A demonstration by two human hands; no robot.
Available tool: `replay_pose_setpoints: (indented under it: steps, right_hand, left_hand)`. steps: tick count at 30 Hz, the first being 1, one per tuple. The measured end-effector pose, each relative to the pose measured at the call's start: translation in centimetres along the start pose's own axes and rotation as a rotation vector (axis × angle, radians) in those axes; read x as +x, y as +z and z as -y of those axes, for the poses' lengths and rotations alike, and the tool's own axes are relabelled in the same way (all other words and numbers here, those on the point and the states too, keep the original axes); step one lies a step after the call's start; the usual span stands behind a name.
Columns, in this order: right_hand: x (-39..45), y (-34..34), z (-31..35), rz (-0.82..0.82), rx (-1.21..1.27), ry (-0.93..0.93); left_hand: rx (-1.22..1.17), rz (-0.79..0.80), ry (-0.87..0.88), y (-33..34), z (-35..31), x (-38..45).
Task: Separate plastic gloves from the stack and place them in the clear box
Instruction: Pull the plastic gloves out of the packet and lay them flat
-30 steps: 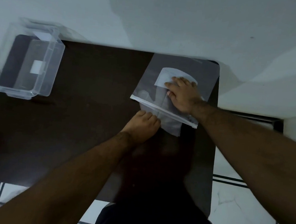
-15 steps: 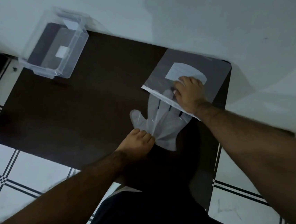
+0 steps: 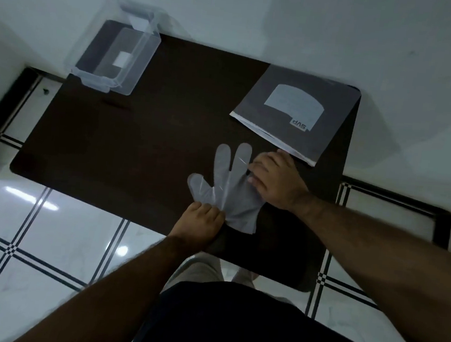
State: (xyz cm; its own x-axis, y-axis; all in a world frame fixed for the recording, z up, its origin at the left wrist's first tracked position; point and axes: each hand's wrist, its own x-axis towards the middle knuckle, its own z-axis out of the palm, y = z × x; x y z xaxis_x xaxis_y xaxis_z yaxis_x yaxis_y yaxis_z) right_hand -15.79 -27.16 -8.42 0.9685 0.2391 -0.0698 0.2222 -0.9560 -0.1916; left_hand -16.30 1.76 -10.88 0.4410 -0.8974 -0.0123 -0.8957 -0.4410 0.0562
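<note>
Left hand [image 3: 200, 219] down at the near edge of the dark surface [image 3: 139, 140], fingers curled tight and pinching the cuff end of a clear plastic glove [image 3: 227, 182]. Right hand [image 3: 275, 182] just to the right of it, palm down, fingers bent and pressing on the glove's right side, covering a couple of its fingers. Can't really tell whether that hand is gripping a layer or only holding it flat. Glove itself lying flat on the surface between both hands, thumb sticking out left, two fingers pointing toward the far side, a bit crinkled where the left hand grabs it.

Just past the right hand, toward the far right corner: flat zip bag [image 3: 299, 111] with a pale label, white strip along its near edge, almost touching the right knuckles. Looks like the glove is fully out of it.

Way over at the far left corner, well apart from everything: clear box [image 3: 117, 55], open top, partly hanging off the surface edge. No gloves visible in it, though hard to be sure with see-through plastic.

Glossy tiled floor [image 3: 47, 236] with dark lines below.
</note>
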Motion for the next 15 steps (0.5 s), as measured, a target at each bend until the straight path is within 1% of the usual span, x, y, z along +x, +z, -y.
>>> replay_pose_setpoints:
  steps: [3, 6, 10, 15]
  right_hand:
    - [-1.6, 0.3, 2.7, 0.078, 0.008, -0.158]
    - [-3.1, 0.9, 5.5, 0.169, -0.035, -0.238]
    - [-4.2, 1.8, 7.8, 0.324, -0.081, -0.211]
    - [-4.1, 1.5, 8.8, 0.376, -0.064, -0.129]
  left_hand:
    - [-0.013, 0.017, -0.017, 0.3, 0.2, -0.8]
    - [-0.039, 0.003, -0.002, 0.1, 0.5, -1.2]
    - [-0.070, -0.010, 0.029, -0.2, 1.1, -1.5]
    - [-0.086, -0.070, 0.055, 0.2, 1.9, -2.8]
